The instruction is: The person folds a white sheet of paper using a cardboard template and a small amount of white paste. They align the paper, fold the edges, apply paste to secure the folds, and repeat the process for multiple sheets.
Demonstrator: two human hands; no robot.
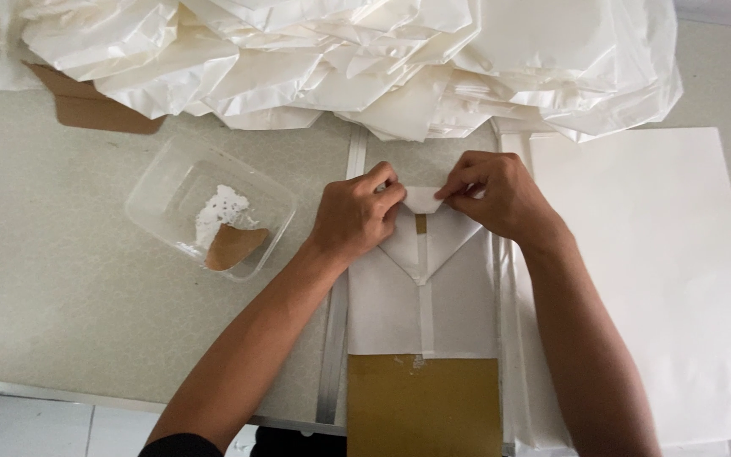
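Lying at frame centre on the grey desk point(61, 279): a thin white folded paper bag point(420, 296) over a brown cardboard insert point(423, 406). Light, limp, easily creased; best pinched at the small top flap. Left hand point(355, 216) and right hand point(497, 195), knuckles up, each grip narrow, pinching that flap's corners.

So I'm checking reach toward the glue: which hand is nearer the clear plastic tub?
Left. The left hand pinches the white paper bag's folded end just right of the clear plastic tub; the right hand is farther right.
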